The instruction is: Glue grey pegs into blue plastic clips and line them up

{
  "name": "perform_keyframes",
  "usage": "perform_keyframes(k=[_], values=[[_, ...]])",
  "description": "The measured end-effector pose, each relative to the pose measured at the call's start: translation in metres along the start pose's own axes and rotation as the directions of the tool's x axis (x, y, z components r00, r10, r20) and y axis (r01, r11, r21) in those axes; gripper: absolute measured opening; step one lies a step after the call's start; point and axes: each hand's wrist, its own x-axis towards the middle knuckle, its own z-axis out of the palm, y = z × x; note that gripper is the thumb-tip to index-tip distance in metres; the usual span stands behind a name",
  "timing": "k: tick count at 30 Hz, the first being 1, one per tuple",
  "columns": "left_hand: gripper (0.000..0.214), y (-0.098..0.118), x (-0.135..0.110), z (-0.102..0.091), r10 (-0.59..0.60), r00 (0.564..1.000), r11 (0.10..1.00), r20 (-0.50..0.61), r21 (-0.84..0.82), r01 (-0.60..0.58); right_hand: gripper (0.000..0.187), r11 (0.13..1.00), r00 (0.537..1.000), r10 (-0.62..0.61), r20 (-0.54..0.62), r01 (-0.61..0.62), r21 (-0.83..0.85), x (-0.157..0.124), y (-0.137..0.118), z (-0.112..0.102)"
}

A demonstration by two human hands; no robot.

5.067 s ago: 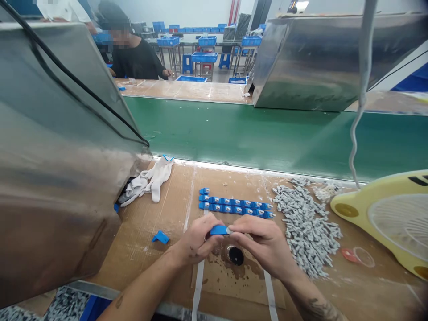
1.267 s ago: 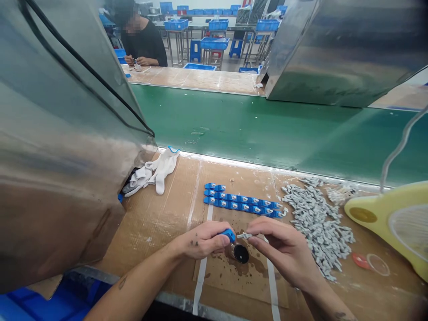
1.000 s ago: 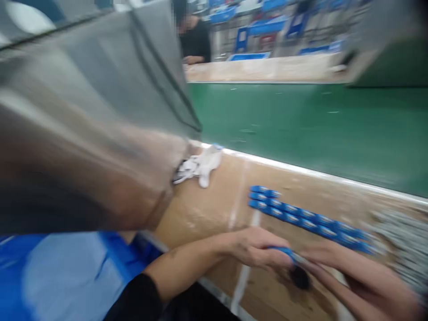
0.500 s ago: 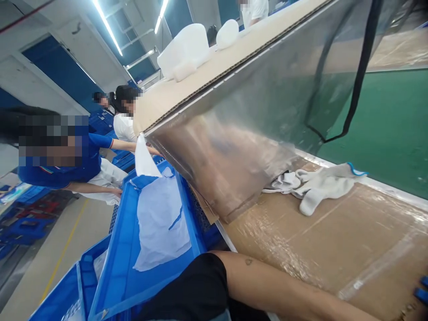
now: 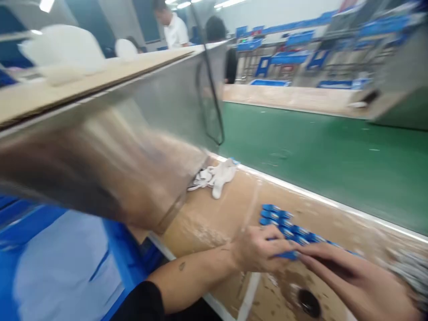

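Note:
My left hand (image 5: 262, 249) is closed over the taped cardboard, its fingers on a small blue part (image 5: 288, 255). My right hand (image 5: 354, 278) comes in from the right, with thumb and forefinger pinched together at the left fingertips. What lies in that pinch is too small and blurred to make out. Just behind both hands, several small blue parts (image 5: 286, 224) with pale marks lie in close rows on the cardboard. A dark round hole or disc (image 5: 309, 303) shows below the hands, with wet-looking spots around it.
White gloves (image 5: 219, 176) lie beside a slanted metal panel (image 5: 160, 116) with a cardboard top. A green conveyor belt (image 5: 317, 151) runs behind the work surface. At lower left is a blue crate (image 5: 117, 249) with a white sheet (image 5: 67, 267). A person in white (image 5: 175, 31) is in the background.
My view has swung right and levelled. Both hands and the rows of blue parts have come into view; earlier only my left forearm and an edge of blue showed. The nearby person in blue is out of view.

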Motion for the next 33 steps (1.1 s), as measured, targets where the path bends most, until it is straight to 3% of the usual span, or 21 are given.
perform_keyframes(k=[2, 4, 7, 10, 15, 21, 26, 30, 33], values=[[0.048, 0.001, 0.001, -0.002, -0.055, 0.997, 0.996, -0.053, -0.073, 0.051, 0.030, 0.996, 0.996, 0.077, 0.036, -0.075, -0.052, -0.002, -0.003, -0.013], [0.058, 0.001, 0.004, -0.006, -0.140, 0.984, 0.982, -0.106, -0.140, 0.125, 0.029, 0.986, 0.993, 0.118, -0.012, -0.119, -0.121, 0.004, -0.001, -0.027], [0.040, -0.003, 0.008, -0.012, -0.289, 0.940, 0.947, -0.183, -0.197, 0.253, 0.023, 0.948, 0.991, 0.084, -0.105, -0.112, -0.298, 0.019, 0.007, -0.054], [0.020, -0.010, 0.012, -0.015, -0.388, 0.896, 0.914, -0.217, -0.212, 0.345, 0.021, 0.902, 0.997, 0.043, -0.059, -0.064, -0.426, 0.035, 0.021, -0.070], [0.013, -0.016, 0.017, -0.014, -0.414, 0.888, 0.905, -0.199, -0.191, 0.379, 0.021, 0.891, 0.989, 0.105, 0.104, -0.047, -0.451, 0.053, 0.047, -0.055], [0.017, -0.014, 0.018, -0.011, -0.413, 0.895, 0.908, -0.168, -0.153, 0.390, 0.024, 0.893, 0.980, 0.118, 0.158, -0.036, -0.448, 0.053, 0.056, -0.032], [0.017, -0.022, 0.017, -0.012, -0.397, 0.906, 0.915, -0.146, -0.139, 0.378, 0.021, 0.895, 0.977, 0.125, 0.172, -0.037, -0.445, 0.055, 0.057, -0.028], [0.016, -0.024, 0.016, -0.010, -0.395, 0.900, 0.918, -0.185, -0.131, 0.376, 0.022, 0.924, 0.977, 0.055, 0.207, 0.029, -0.380, 0.048, 0.068, -0.028], [0.016, -0.020, 0.014, -0.012, -0.402, 0.885, 0.915, -0.234, -0.138, 0.379, 0.019, 0.971, 0.995, -0.056, 0.080, 0.073, -0.227, 0.042, 0.083, -0.027]])
